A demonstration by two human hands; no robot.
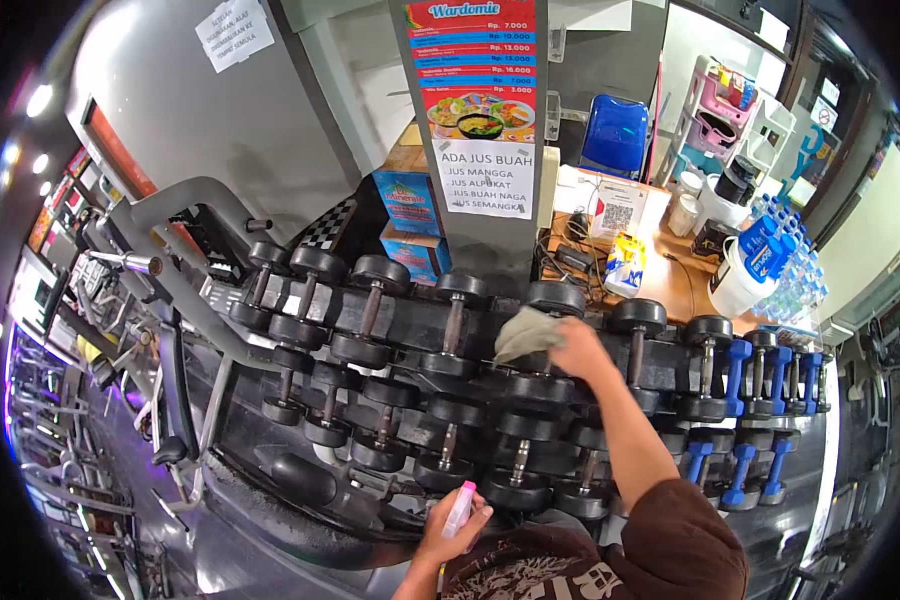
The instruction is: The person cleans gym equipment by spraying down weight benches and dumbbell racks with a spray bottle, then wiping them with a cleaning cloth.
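Observation:
A grey-green cloth (pixel 528 335) is in my right hand (pixel 574 350), over a black dumbbell (pixel 557 297) on the upper row of the rack. The cloth covers part of that dumbbell's handle. Low in the view, close to my body, my left hand (pixel 452 528) is wrapped round a bottle with a pink top (pixel 460 508). Just above my left hand, another black dumbbell (pixel 449 444) lies on the lower row. To the left of the cloth, a dumbbell with a dark handle (pixel 454 325) rests on the upper row.
Blue dumbbells (pixel 737 378) sit at the rack's right end. Behind stands a wooden counter (pixel 675 265) with a white bucket (pixel 738 290), water bottles (pixel 800 285) and a yellow-and-blue packet (pixel 625 264). A grey pillar carries a menu sign (pixel 477 75). Gym machine frames (pixel 175 370) stand left.

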